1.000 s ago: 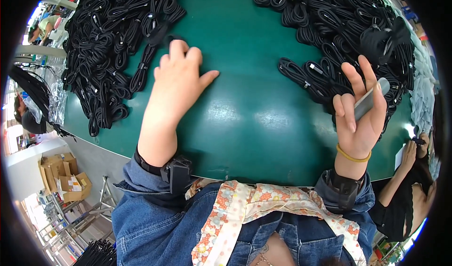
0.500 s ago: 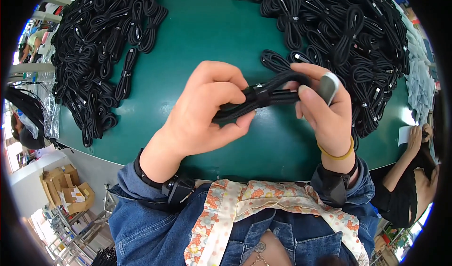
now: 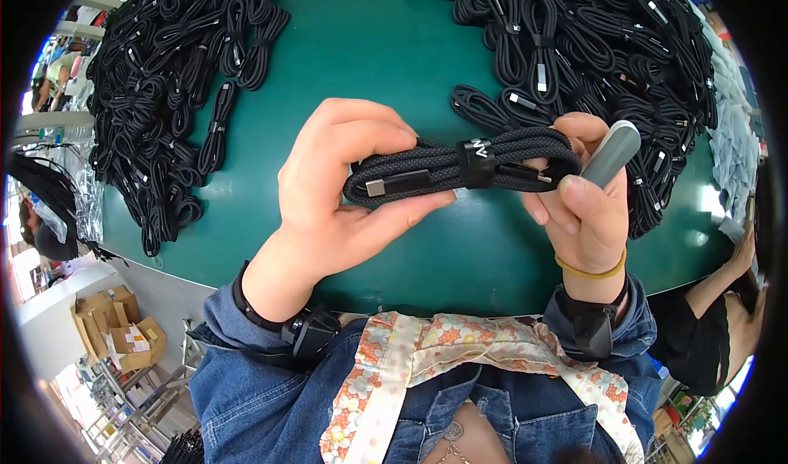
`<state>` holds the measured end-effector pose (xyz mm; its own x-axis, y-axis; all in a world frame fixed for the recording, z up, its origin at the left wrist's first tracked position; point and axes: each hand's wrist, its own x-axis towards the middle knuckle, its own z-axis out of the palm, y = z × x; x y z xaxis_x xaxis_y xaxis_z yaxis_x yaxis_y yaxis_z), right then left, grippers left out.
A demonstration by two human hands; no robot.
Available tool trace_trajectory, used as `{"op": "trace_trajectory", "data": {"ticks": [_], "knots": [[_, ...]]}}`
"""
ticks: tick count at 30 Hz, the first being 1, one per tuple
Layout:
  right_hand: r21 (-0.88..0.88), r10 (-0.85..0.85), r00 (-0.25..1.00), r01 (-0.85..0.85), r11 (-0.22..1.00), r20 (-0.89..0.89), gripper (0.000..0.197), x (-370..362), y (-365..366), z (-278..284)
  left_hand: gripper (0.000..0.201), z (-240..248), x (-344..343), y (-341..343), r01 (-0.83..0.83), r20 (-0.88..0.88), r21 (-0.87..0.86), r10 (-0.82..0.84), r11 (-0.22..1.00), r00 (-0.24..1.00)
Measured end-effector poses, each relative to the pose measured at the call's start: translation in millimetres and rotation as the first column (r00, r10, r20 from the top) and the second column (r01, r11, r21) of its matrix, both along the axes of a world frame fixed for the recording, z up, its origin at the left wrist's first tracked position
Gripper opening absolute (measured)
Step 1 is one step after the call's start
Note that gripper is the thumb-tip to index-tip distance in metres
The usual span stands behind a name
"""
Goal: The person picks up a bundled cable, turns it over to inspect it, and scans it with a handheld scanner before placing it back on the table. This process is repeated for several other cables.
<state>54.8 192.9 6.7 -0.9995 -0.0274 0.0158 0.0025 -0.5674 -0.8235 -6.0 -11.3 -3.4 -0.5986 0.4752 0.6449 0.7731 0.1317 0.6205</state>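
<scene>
- The left hand (image 3: 345, 185) is closed around the left end of a coiled black braided cable (image 3: 460, 169), fingers curled over the top and thumb pressing from below.
- The right hand (image 3: 583, 210) pinches the cable's right end between its fingers and also grips a grey cylindrical tool (image 3: 611, 154), which sticks up and to the right.
- The cable is held level in the air between both hands, above the green bench (image 3: 369, 62) and not touching it.
- A black band (image 3: 476, 162) wraps the coil near its middle, and a metal connector (image 3: 376, 187) shows at the left end.
- Heaps of similar bundled black cables (image 3: 591, 45) cover the bench's far right, and another heap (image 3: 164, 95) lies on the far left.
- A yellow elastic band (image 3: 593, 270) sits on the right wrist.
- Another person's arm (image 3: 722, 288) shows at the right edge.
</scene>
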Motion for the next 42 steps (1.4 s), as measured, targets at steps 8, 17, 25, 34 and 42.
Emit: {"op": "trace_trajectory", "data": {"ticks": [8, 17, 25, 34, 42], "knots": [[-0.277, 0.123, 0.991, -0.105, 0.955, 0.048, 0.036, -0.6, -0.6, -9.3, 0.048, 4.0, 4.9, -1.9, 0.004, 0.098, -0.005, -0.004, 1.0, 0.995], [-0.337, 0.148, 0.985, -0.11, 0.935, 0.09, 0.035, -1.8, -1.8, -6.7, 0.045, 4.7, 4.1, 2.8, 0.003, 0.091, 0.051, -0.007, 0.999, 0.996], [0.38, -0.076, 0.99, 0.024, 0.925, 0.122, 0.023, -0.8, -4.8, 10.2, 0.035, 6.9, -8.4, -6.1, 0.108, 0.233, -0.021, -0.101, 0.994, 0.967], [0.711, 0.316, 0.89, -0.453, 0.537, 0.328, 0.022, -1.6, -6.5, 4.4, 0.028, -3.8, -65.2, -77.2, -0.658, 0.014, -0.394, 0.719, 0.642, 0.694], [-0.17, -0.224, 0.973, 0.229, 0.958, 0.049, 0.027, -6.7, 5.6, 23.7, 0.042, -24.8, -73.7, -105.9, -0.612, -0.131, -0.747, 0.846, 0.259, 0.517]]}}
